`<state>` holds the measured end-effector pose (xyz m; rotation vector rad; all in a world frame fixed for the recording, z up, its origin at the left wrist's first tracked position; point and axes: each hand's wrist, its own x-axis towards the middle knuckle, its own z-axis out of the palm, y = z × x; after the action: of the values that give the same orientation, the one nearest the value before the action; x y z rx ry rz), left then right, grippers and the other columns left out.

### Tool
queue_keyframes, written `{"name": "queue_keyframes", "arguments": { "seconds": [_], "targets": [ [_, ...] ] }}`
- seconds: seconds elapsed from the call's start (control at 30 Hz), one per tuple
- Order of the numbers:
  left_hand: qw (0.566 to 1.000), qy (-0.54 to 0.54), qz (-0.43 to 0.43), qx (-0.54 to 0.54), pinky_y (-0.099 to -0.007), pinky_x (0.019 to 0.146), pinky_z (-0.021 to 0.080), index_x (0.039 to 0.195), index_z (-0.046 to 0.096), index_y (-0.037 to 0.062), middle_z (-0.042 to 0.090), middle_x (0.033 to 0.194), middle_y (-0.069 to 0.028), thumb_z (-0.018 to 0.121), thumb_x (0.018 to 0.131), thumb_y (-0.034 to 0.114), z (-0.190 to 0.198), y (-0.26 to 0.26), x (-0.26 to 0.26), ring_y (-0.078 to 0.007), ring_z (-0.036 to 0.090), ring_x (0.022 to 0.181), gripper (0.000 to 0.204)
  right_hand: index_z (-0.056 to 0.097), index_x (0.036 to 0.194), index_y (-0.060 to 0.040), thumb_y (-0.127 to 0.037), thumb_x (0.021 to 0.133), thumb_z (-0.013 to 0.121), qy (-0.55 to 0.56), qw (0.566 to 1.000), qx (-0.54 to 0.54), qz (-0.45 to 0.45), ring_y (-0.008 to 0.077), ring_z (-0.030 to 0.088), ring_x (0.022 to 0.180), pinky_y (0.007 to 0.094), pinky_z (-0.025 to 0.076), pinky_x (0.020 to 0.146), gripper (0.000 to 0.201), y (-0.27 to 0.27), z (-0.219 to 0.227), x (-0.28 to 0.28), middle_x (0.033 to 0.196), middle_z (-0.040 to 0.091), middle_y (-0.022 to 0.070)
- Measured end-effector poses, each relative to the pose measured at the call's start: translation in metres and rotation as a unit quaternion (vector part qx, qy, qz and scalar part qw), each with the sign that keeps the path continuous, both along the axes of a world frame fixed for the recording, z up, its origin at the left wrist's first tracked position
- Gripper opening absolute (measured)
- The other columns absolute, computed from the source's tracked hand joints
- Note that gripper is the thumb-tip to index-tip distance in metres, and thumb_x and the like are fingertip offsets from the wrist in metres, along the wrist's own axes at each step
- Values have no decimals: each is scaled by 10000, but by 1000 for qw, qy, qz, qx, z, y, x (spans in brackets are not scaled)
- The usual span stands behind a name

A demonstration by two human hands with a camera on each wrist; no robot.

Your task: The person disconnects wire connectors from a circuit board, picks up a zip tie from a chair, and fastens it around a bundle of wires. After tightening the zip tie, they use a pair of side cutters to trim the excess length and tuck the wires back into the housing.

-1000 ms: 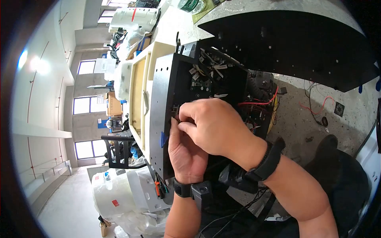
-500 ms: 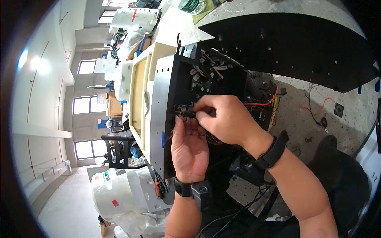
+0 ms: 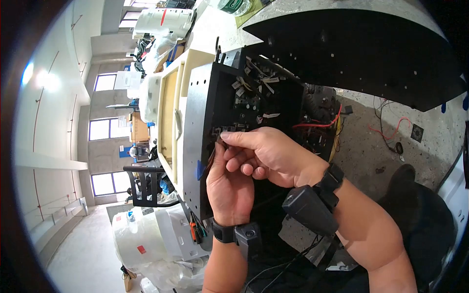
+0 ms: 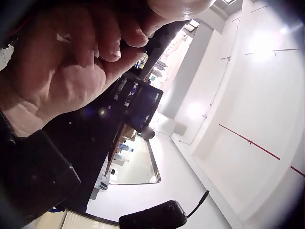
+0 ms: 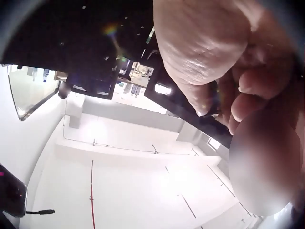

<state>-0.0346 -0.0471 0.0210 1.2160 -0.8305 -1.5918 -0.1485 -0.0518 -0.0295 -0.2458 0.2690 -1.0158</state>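
Both hands work inside an open black metal housing (image 3: 200, 97) with circuit boards and labelled wires. The left hand (image 3: 228, 193) is turned palm up under the right one, its thumb and fingers gathered at thin wires (image 3: 212, 159) by the housing's side wall. Over it, the right hand (image 3: 273, 154) reaches in with its thumb tip at the wire ends, right beside a row of small board connectors (image 3: 229, 129); its other fingers curl below. What lies between the fingertips is mostly hidden. In the left wrist view the left hand's fingers (image 4: 110, 47) are bent inward.
A large black panel (image 3: 361, 58) stands out to the right of the housing. A red cable (image 3: 320, 125) and more wiring lie beside it, with loose wires (image 3: 391, 139) on the floor. Blue tape (image 3: 200, 169) sticks to the housing's side. A plastic bottle (image 3: 234, 6) stands at the top.
The right hand first drew back from the side wall, then returned and rolled over, so its thumb now lies on top at the connectors. The left hand stays nearly in place.
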Motion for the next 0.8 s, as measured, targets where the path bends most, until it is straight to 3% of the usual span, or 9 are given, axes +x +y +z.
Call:
{"name": "queue_keyframes", "arguments": {
  "seconds": [0.2, 0.33, 0.43, 0.5, 0.53, 0.6, 0.63, 0.77, 0.8],
  "targets": [
    [1000, -9, 7, -19, -255, 603, 430, 725, 515, 142, 501, 642, 50, 494, 936, 242, 0, 2, -3, -79, 493, 614, 235, 638, 772, -40, -245, 850, 627, -17, 1000, 22, -5, 37, 472, 503, 144, 342, 424, 220, -4, 4, 0, 649, 588, 3],
    [998, 53, -10, -35, -297, 804, 425, 1070, 566, 87, 583, 921, -21, 457, 956, 257, -8, -4, 9, -132, 531, 867, 232, 634, 749, 3, -153, 779, 649, 150, 971, -127, -136, 89, 517, 559, 232, 428, 517, 159, -5, 6, 6, 650, 593, 40],
    [997, 65, -21, -19, -391, 965, 386, 1113, 557, 68, 593, 1121, -80, 483, 937, 309, -5, -2, 6, -205, 534, 1088, 308, 652, 783, -22, -136, 751, 641, 351, 881, -216, -230, 142, 567, 573, 275, 464, 562, 119, -8, 0, 6, 678, 623, 84],
    [996, 83, -34, -8, -395, 973, 382, 1155, 535, 68, 580, 1155, -80, 489, 932, 321, -7, -3, 15, -212, 523, 1107, 340, 648, 746, -70, -103, 705, 632, 472, 738, -323, -357, 197, 597, 583, 308, 479, 554, 55, -7, -1, 7, 683, 617, 82],
    [994, 102, -49, 1, -400, 980, 379, 1196, 513, 68, 566, 1189, -80, 496, 927, 333, -6, -4, 15, -219, 513, 1125, 377, 648, 746, -70, -103, 705, 632, 471, 739, -323, -356, 197, 597, 583, 308, 479, 554, 55, -5, 0, 6, 683, 617, 82],
    [997, 67, 22, 9, -351, 942, 399, 1107, 557, 90, 576, 1131, -57, 474, 945, 315, -7, -1, 10, -175, 528, 1069, 289, 686, 691, -65, -130, 683, 624, 624, 559, -386, -386, 271, 660, 700, 348, 532, 622, 91, 0, 2, 2, 734, 658, 138],
    [997, 73, 21, 21, -350, 937, 403, 1106, 560, 93, 582, 1121, -54, 489, 938, 326, -9, 0, 11, -174, 529, 1066, 296, 685, 711, -69, -115, 678, 605, 634, 527, -399, -402, 255, 660, 722, 351, 531, 617, 98, 4, 3, -1, 736, 660, 114],
    [998, 64, 18, 11, -349, 935, 403, 1086, 586, 97, 604, 1079, -48, 524, 923, 322, -11, -1, 8, -172, 533, 1052, 284, 681, 721, -64, -151, 693, 618, 623, 513, -388, -446, 272, 653, 702, 366, 524, 607, 110, 4, -4, 2, 701, 646, 126],
    [999, 45, 18, -13, -347, 941, 398, 1074, 597, 97, 610, 1066, -45, 526, 924, 307, -11, -2, 7, -170, 534, 1051, 267, 675, 715, -56, -190, 703, 630, 570, 593, -350, -449, 281, 649, 691, 377, 518, 607, 142, 1, -6, 3, 686, 639, 135]
  ]
}}
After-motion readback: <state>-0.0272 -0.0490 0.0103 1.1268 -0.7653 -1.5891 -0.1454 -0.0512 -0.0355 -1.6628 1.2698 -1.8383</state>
